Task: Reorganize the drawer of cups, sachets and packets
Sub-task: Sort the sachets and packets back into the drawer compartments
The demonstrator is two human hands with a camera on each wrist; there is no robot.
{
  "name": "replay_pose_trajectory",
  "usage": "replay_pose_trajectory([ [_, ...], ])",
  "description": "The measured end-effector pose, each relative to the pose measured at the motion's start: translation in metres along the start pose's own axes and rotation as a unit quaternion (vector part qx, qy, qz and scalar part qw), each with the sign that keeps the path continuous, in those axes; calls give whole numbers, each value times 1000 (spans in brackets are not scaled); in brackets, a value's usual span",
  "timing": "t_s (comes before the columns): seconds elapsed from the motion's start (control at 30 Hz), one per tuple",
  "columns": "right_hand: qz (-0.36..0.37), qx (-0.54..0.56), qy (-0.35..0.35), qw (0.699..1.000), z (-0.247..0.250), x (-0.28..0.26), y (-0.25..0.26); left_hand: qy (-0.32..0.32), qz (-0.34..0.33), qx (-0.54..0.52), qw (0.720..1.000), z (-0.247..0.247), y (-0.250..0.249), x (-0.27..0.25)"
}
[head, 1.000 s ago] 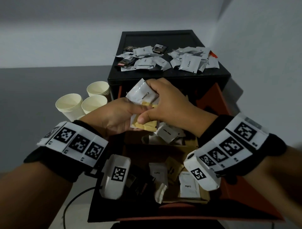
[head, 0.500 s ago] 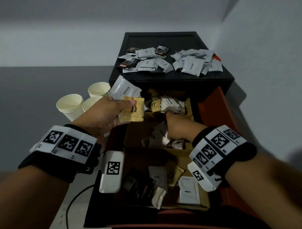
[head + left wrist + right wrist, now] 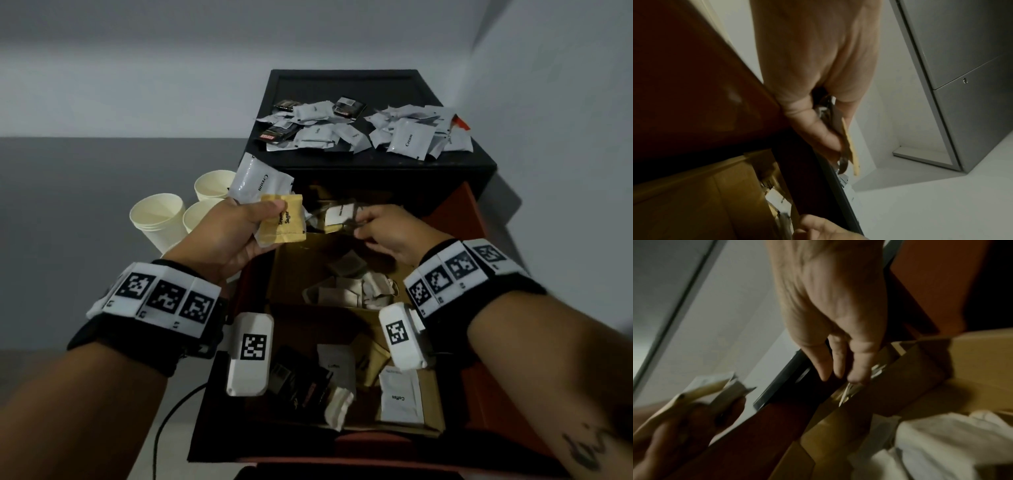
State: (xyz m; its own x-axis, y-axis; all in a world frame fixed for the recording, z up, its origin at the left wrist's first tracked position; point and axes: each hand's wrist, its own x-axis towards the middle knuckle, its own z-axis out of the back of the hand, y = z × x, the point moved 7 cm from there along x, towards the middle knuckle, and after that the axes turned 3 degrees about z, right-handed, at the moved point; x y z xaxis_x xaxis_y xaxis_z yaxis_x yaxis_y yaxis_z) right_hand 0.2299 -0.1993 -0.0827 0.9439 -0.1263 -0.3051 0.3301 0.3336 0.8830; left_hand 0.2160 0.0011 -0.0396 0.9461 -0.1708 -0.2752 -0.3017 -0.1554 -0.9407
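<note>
The left hand [image 3: 224, 236] pinches a tan paper sugar sachet [image 3: 283, 218] and white cream packet [image 3: 259, 181]; just right, the right hand [image 3: 388, 231] pinches a small white sachet [image 3: 337, 215] above the open cardboard-lined drawer [image 3: 291, 263].

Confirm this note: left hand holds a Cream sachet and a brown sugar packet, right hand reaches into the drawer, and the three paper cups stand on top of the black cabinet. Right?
Not quite. The head view shows the three paper cups standing on the floor left of the black cabinet, not on it. The left hand does hold the Cream sachet and brown sugar packet, and the right hand reaches into the drawer.
</note>
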Motion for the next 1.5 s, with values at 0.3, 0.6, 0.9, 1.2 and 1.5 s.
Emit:
replay_pose_trajectory([
  [0.3,101,-514,374,765,-70,-99,8,-1,19,34,999,2,4,2],
  [0.6,114,-680,424,588,-93,-125,-46,-3,25,37,999,2,4,2],
  [0.9,75,-686,407,598,-80,-120,-64,3,19,36,999,2,5,4],
  [1.2,57,-655,409,633,-68,-110,-58,6,17,36,999,1,5,5],
  [1.5,109,-515,257,810,-33,-80,8,11,20,29,999,0,7,6],
])
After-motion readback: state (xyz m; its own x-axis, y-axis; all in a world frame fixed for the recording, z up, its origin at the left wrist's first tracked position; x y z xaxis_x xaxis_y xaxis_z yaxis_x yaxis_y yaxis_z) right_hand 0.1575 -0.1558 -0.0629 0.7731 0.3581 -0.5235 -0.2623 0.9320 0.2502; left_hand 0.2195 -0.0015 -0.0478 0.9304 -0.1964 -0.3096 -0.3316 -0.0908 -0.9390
